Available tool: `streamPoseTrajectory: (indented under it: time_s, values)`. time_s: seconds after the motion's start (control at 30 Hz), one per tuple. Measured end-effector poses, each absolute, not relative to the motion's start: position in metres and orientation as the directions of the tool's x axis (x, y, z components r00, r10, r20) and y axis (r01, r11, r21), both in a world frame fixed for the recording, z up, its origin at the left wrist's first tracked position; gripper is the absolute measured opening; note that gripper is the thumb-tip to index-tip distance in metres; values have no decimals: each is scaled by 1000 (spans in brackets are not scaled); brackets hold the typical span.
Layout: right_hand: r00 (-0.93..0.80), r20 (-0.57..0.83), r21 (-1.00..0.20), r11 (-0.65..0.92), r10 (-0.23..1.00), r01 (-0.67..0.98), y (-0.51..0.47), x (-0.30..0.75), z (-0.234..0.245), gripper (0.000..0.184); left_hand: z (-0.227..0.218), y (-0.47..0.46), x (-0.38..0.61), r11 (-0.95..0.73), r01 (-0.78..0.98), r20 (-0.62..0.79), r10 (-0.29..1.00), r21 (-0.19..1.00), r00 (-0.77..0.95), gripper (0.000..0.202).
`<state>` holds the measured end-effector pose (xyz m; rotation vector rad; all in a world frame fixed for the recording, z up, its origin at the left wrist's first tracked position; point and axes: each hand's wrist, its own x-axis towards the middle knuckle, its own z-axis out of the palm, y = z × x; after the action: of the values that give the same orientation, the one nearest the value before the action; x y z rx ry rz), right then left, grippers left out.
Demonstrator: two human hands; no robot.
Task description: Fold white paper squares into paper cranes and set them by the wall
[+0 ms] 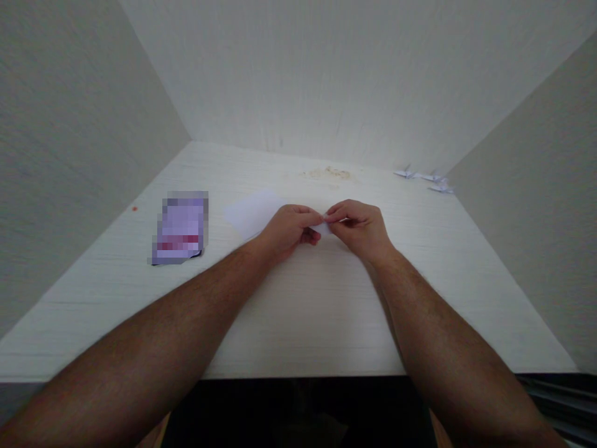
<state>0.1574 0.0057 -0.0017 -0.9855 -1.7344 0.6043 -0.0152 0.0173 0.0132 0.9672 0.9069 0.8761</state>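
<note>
My left hand (pixel 289 229) and my right hand (pixel 358 228) meet over the middle of a pale wooden table (pixel 303 317). Both pinch a small folded piece of pale paper (pixel 324 228), fingertips touching at its top edge. Most of that piece is hidden by my fingers. A flat sheet of pale lilac paper (pixel 252 213) lies on the table just behind my left hand, partly covered by it.
A purple packet (pixel 181 229), its face blurred out, lies to the left. Several small folded paper figures (pixel 426 179) sit at the far right corner by the wall. A brownish stain (pixel 329 173) marks the table's back. Walls close in on three sides.
</note>
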Motion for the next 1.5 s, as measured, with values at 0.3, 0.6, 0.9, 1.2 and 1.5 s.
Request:
streamPoseTrajectory:
  time_s: [0.3,0.6,0.9,1.2,1.5]
  values:
    - [-138,484,-797,500,864,338,5,157,-2,8,11,17,-14,257,-130,-207,928,958,310,13]
    - [-7,301,-905,288,954,312,6,151,-4,7,10,17,-14,156,-31,-143,958,987,247,10]
    - [-11,268,-943,264,963,201,8,149,-4,13,9,18,-15,86,45,-94,967,995,237,11]
    - [-27,218,-968,219,976,120,8,146,0,19,15,15,-15,50,186,-89,974,981,210,5]
    - [3,125,-989,124,992,78,9,146,1,17,20,12,-17,-12,291,-57,972,957,228,8]
